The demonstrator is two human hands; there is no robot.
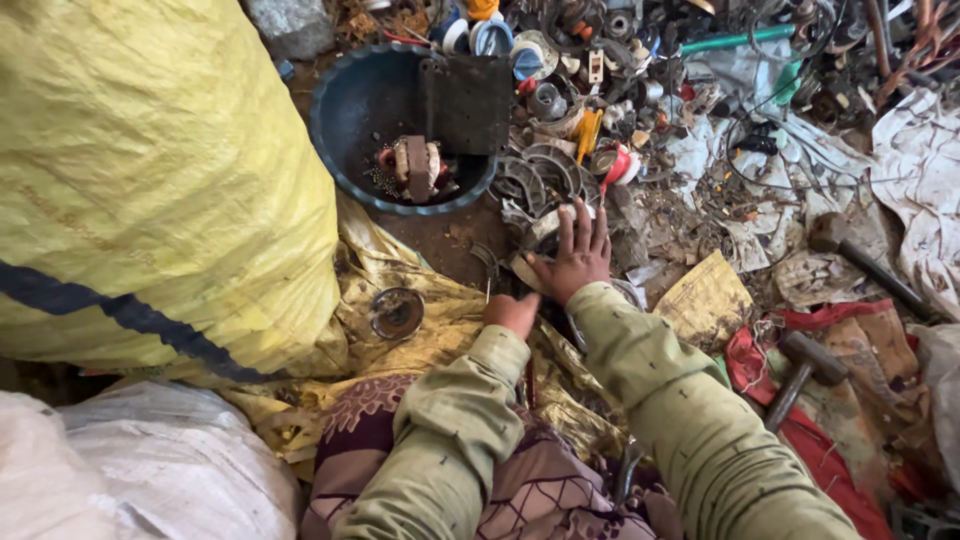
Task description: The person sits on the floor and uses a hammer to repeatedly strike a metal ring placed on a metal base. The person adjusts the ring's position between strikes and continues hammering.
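Observation:
My right hand (577,256) reaches forward with fingers spread flat on a heap of curved grey metal scrap pieces (545,180) on the ground. My left hand (511,312) is curled low beside it, close to my right wrist; whether it holds anything is hidden. Both arms wear olive green sleeves. Just beyond the scrap stands a dark round basin (350,110) with a small motor part (416,167) and a black metal plate (467,102) in it.
A big yellow woven sack (150,180) fills the left side. Two hammers (800,372) (865,262) lie on rags at the right. A small round metal lid (396,312) rests on yellow cloth. Mixed scrap, wires and rings cover the far ground.

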